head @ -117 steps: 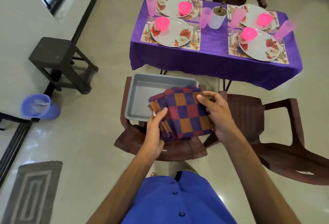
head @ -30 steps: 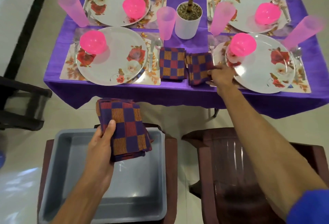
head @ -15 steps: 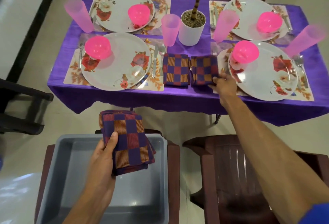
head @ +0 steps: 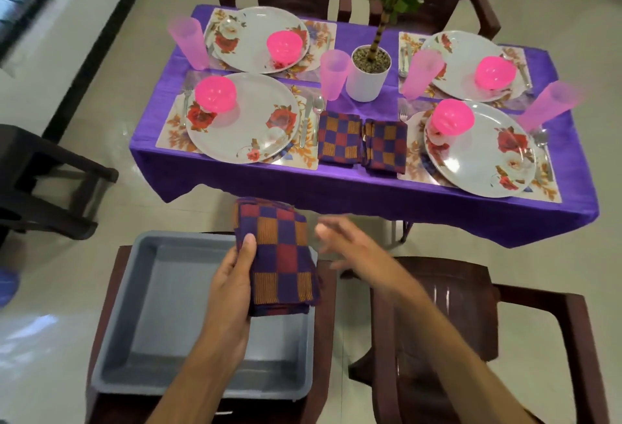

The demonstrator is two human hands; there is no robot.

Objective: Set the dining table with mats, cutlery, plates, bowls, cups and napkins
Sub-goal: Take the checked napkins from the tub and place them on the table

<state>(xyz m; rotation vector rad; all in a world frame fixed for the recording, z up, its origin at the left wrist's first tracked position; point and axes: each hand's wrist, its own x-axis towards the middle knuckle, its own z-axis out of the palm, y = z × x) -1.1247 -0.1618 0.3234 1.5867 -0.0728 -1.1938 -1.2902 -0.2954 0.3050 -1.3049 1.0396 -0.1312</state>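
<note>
Napkins, a folded checked stack, sit gripped in the left hand, thumb pressed on the top fold and fingers underneath, above the far right corner of the grey tub resting on a brown chair. Just right of that stack, the right hand hovers with fingers spread and loose, grasping nothing, blurred, close to the stack's right edge but not touching it. Beyond both hands, past the near edge of the purple tablecloth, two more checked napkins lie side by side between the two nearest plates. Open floor separates the hands from the table's hanging cloth. Under the right forearm stands a second brown chair, beside the first.
</note>
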